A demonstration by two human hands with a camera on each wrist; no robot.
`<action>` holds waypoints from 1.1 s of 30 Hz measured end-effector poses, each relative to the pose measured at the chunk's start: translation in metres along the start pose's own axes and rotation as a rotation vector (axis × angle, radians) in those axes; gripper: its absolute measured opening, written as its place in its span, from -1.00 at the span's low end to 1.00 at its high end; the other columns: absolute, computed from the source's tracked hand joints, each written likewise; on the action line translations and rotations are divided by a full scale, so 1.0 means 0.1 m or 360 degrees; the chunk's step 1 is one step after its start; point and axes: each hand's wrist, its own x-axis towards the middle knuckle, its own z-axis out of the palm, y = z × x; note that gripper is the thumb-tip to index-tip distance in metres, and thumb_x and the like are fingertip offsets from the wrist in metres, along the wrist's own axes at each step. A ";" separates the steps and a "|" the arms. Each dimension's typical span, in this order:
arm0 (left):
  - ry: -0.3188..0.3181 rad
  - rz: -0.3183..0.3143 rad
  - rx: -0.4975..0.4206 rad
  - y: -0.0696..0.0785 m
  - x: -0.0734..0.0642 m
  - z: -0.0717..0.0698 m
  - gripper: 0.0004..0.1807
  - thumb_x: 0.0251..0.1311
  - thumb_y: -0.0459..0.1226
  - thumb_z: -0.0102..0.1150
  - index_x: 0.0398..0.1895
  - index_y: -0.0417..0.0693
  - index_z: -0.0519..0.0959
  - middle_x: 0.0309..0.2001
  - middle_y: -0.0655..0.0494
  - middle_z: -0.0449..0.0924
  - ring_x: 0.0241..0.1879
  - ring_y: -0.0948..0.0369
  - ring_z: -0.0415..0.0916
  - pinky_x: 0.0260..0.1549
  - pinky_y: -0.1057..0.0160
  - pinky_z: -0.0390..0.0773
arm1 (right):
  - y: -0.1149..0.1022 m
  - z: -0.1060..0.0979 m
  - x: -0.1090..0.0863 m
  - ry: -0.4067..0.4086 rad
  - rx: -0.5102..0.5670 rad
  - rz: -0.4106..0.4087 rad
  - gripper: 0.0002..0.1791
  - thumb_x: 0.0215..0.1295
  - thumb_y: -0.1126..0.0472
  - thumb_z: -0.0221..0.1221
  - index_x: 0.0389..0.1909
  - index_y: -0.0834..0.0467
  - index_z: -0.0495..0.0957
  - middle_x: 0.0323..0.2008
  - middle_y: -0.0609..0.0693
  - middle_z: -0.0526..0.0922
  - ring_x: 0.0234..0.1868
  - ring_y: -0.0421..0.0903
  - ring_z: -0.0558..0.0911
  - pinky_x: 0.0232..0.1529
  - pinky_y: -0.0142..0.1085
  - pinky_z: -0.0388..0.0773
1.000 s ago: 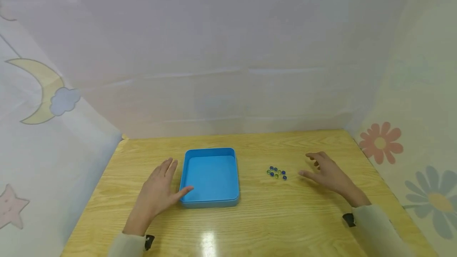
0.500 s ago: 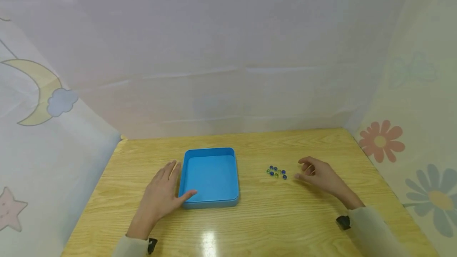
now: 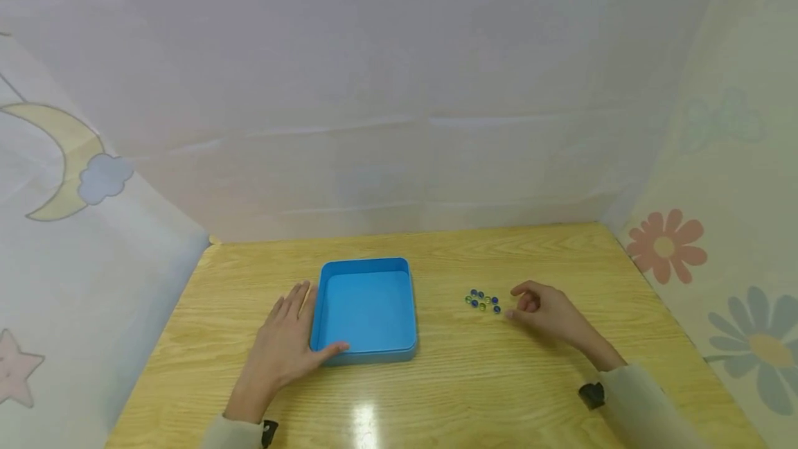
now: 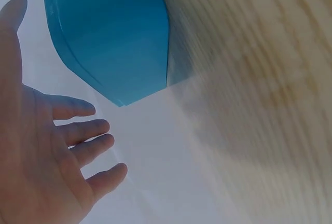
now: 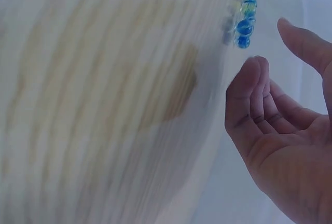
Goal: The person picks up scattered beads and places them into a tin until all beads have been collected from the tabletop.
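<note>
A shallow, square blue tray (image 3: 368,314) lies on the table with nothing in it. My left hand (image 3: 280,348) is at its left side, fingers straight and the thumb at the near-left corner. In the left wrist view the palm (image 4: 41,156) faces the tray's outer wall (image 4: 109,32). Several small glass marbles (image 3: 482,307), blue and yellow-green, sit in a loose cluster to the right of the tray. Just right of them is my right hand (image 3: 551,314), its fingers loosely bent and thumb apart. It holds nothing; the right wrist view has the marbles (image 5: 244,27) beyond the fingertips.
Wood-grain table (image 3: 449,393) surrounds the tray and marbles. A pale sheet (image 3: 374,158) hangs along the back edge. Printed side sheets rise at both sides, with a moon (image 3: 77,158) on the left and a red flower (image 3: 666,247) on the right.
My right hand has moved left, close to the marbles, and its fingers have bent more. My left hand has shifted slightly right against the tray's side. Tray and marbles stay put.
</note>
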 end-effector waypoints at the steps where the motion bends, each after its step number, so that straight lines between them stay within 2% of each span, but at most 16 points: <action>1: 0.0000 -0.0003 0.0004 0.00 0.00 0.01 0.33 -0.08 0.61 -0.09 0.57 -0.10 -0.02 0.56 -0.12 0.03 0.55 -0.08 0.03 0.48 -0.17 0.18 | 0.00 0.01 0.00 -0.0007 0.0002 0.0003 -0.49 0.18 0.03 0.38 0.05 0.23 0.55 -0.38 -0.08 0.62 -0.41 -0.26 0.55 -0.40 -0.45 0.53; 12: -0.0018 -0.0016 0.0022 0.01 -0.03 0.03 0.38 -0.16 0.64 -0.07 0.57 -0.12 -0.01 0.57 -0.12 -0.01 0.57 -0.06 -0.02 0.51 -0.15 0.15 | -0.07 0.12 -0.01 -0.0083 0.0117 0.0131 -0.52 0.18 0.04 0.37 0.01 0.24 0.56 -0.37 -0.03 0.63 -0.45 -0.21 0.56 -0.47 -0.41 0.54; 17: -0.0034 -0.0021 0.0019 0.02 -0.03 0.03 0.39 -0.15 0.64 -0.08 0.57 -0.14 -0.03 0.59 -0.10 -0.06 0.58 -0.05 -0.05 0.52 -0.15 0.12 | -0.11 0.17 -0.02 -0.0096 0.0144 0.0141 -0.51 0.16 0.01 0.39 -0.01 0.23 0.56 -0.40 -0.02 0.65 -0.51 -0.17 0.58 -0.52 -0.36 0.56; 24: -0.0061 -0.0018 0.0016 0.02 -0.02 0.07 0.40 -0.13 0.64 -0.10 0.56 -0.19 -0.03 0.60 -0.09 -0.14 0.59 -0.04 -0.09 0.53 -0.13 0.08 | -0.18 0.21 0.00 -0.0036 0.0030 0.0103 -0.55 0.17 0.02 0.38 -0.08 0.26 0.59 -0.46 -0.06 0.63 -0.53 -0.22 0.52 -0.52 -0.42 0.50; 33: -0.0068 -0.0022 0.0010 0.02 0.00 0.09 0.40 -0.13 0.64 -0.11 0.56 -0.21 -0.03 0.59 -0.11 -0.14 0.59 -0.04 -0.10 0.54 -0.13 0.05 | -0.23 0.22 0.04 -0.0034 -0.0071 0.0100 -0.62 0.22 -0.01 0.34 -0.14 0.22 0.64 -0.43 -0.07 0.63 -0.45 -0.22 0.52 -0.43 -0.42 0.49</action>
